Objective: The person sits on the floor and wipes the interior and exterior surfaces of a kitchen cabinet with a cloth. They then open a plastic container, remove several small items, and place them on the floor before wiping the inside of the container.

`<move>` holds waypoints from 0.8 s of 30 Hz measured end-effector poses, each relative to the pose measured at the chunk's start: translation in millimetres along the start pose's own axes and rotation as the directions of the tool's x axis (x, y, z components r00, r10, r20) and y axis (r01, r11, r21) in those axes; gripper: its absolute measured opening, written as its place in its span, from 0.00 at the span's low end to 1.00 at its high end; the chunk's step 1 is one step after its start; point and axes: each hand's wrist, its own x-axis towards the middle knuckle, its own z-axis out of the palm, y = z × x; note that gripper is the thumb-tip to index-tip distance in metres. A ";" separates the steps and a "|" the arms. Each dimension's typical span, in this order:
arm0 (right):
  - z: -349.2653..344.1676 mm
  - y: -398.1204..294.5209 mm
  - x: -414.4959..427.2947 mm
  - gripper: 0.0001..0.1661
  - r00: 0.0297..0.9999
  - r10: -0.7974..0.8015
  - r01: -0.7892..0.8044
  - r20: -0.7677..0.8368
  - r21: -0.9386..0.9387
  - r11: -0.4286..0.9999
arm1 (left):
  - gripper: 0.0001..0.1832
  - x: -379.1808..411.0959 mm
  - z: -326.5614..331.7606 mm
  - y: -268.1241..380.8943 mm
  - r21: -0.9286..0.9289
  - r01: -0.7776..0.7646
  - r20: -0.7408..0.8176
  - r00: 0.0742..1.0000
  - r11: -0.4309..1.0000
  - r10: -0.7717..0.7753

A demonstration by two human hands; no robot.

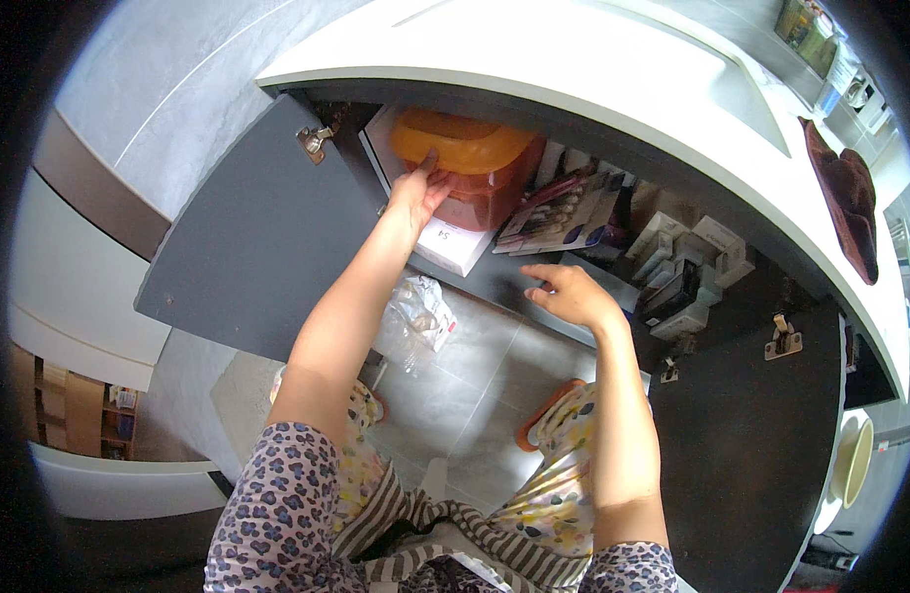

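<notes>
Inside the open cabinet, a translucent orange-red plastic container (492, 200) with a yellow-orange lid (455, 137) sits on a white box (455, 248). My left hand (423, 194) is at its front left, thumb on the lid's edge and fingers against the side below the rim. My right hand (573, 293) hovers by the cabinet's front edge, holding nothing, its index finger extended and the others partly curled. Just beyond it, flat packs of brushes (559, 211) lean beside the container. Right of these are several small boxes (685, 259), with a black box (671, 290) among them.
Cabinet doors stand open at left (233, 237) and right (744, 452). A white countertop (544, 44) overhangs the cabinet, with a dark brown cloth (846, 200) on it. A crumpled plastic bag (422, 315) lies on the tiled floor below. A yellow basin (854, 463) is at far right.
</notes>
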 end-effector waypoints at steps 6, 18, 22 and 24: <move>1.5 -3.2 14.3 0.25 0.997 -0.066 0.069 -0.040 0.055 0.996 | 0.16 -18.3 12.6 -5.4 0.004 -0.047 -0.026 0.999 0.999 0.047; 26.6 23.2 76.5 0.28 0.889 0.284 -0.107 -0.360 0.439 0.892 | 0.11 -134.3 -8.7 14.0 0.069 -0.062 -0.045 0.997 0.996 0.065; 24.0 -13.4 87.5 0.25 0.818 0.432 0.096 -0.380 0.831 0.548 | 0.10 -182.8 -31.0 51.4 0.091 -0.358 0.110 0.931 0.929 0.348; 19.2 11.7 101.2 0.23 0.831 0.411 0.200 -0.375 0.891 0.409 | 0.10 -203.2 1.9 84.8 0.184 -0.420 0.113 0.907 0.889 0.405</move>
